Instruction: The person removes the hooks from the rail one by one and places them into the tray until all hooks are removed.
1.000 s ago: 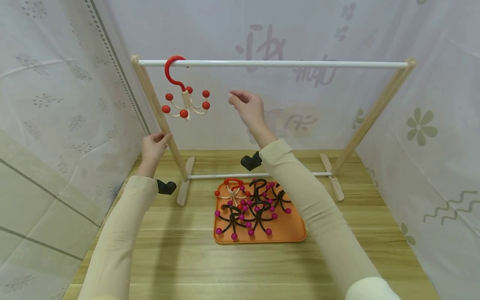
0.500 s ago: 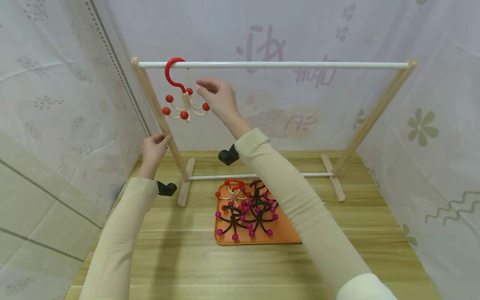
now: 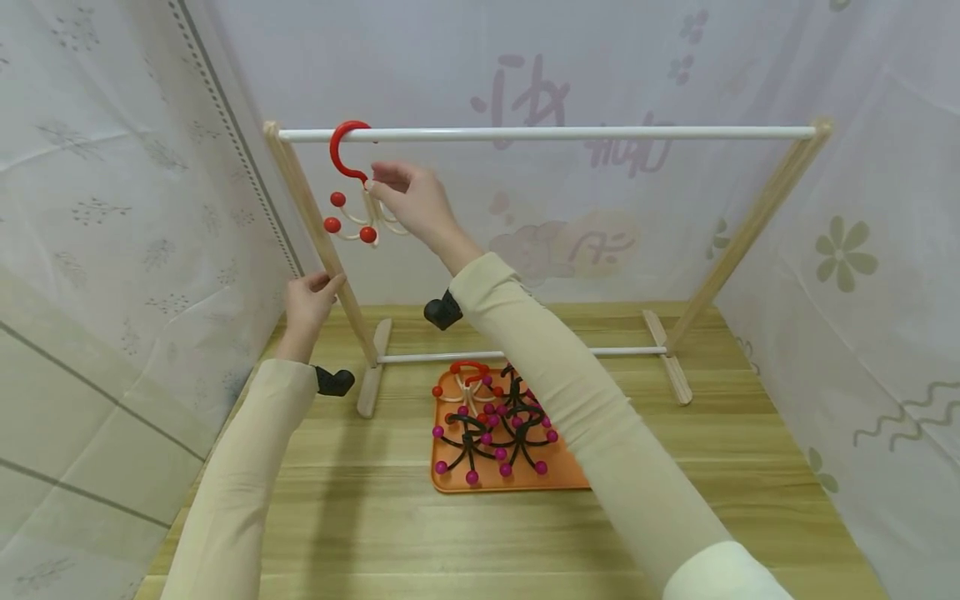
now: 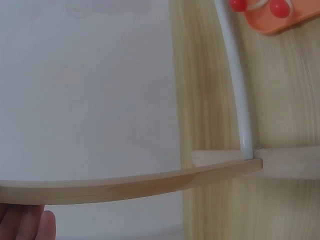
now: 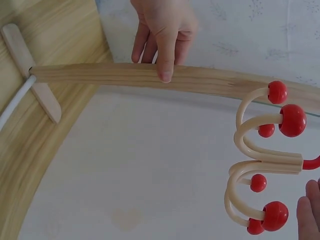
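A hanging hook (image 3: 345, 154) with a red curved top, cream arms and red ball ends hangs from the white rail (image 3: 570, 132) of a rack, near its left end. My right hand (image 3: 416, 200) is at the hook's neck, with thumb and forefinger apart. In the right wrist view, its fingertips (image 5: 309, 207) lie just beside the stem, and contact is not clear. My left hand (image 3: 309, 304) holds the rack's left wooden post (image 3: 303, 196). In the right wrist view, that thumb (image 5: 166, 60) lies across the post's front, with the other fingers partly behind it.
An orange tray (image 3: 510, 487) on the wooden table (image 3: 405, 542) bears another red hook (image 3: 468, 383) and several black hooks (image 3: 468, 446) with magenta ball ends. My right sleeve (image 3: 570, 383) hides part of it. A lower white bar (image 3: 442, 358) joins the rack's feet.
My right hand has moved left from beside the hanging hook to its neck, now covering some of its red balls. The left hand stays on the post.
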Demonstrator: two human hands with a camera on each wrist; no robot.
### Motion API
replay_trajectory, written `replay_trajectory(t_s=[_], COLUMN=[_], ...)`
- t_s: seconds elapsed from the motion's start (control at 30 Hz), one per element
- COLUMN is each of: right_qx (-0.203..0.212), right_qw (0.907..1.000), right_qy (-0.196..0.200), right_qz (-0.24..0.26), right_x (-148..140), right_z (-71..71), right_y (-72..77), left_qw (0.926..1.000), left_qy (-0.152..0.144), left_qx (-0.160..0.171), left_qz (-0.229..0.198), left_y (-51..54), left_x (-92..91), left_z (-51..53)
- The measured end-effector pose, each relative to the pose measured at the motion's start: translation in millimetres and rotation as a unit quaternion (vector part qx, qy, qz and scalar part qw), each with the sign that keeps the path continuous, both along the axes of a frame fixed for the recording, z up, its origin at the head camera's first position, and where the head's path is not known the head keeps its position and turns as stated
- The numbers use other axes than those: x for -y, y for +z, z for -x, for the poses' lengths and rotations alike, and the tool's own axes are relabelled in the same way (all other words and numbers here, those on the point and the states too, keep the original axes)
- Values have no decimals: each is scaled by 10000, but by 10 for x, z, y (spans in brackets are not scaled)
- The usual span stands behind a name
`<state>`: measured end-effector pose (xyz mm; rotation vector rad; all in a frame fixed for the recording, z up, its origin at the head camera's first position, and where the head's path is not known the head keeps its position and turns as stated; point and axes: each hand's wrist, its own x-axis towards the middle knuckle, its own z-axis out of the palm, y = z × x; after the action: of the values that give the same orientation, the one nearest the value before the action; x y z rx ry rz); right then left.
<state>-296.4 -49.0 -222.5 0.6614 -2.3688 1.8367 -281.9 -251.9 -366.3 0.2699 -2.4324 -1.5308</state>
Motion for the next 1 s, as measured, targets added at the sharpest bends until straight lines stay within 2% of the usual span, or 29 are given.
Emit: replay_trajectory(t_s=[0.3, 0.4, 0.53, 0.7, 1.0], right_qx=[-241, -142, -73, -224, -251], right_qw=[9982, 9973, 9947, 9906, 9866], right_qy=[426, 600, 843, 1053, 1334], right_qz=[-348, -398, -585, -847, -906], right_x=[62, 79, 110, 130, 110], right_z=[2, -11, -23, -25, -22], right_y=[112, 141, 153, 178, 184], left_qw=[9999, 9999, 9999, 9999, 9999], left_qy=[26, 7, 22, 76, 85], left_qx=[56, 98, 66, 9, 41], left_qz=[-149, -114, -89, -102, -118], left_y=[29, 30, 29, 42, 34], left_x=[11, 0, -14, -8, -23], left_z=[7, 5, -12, -16, -37])
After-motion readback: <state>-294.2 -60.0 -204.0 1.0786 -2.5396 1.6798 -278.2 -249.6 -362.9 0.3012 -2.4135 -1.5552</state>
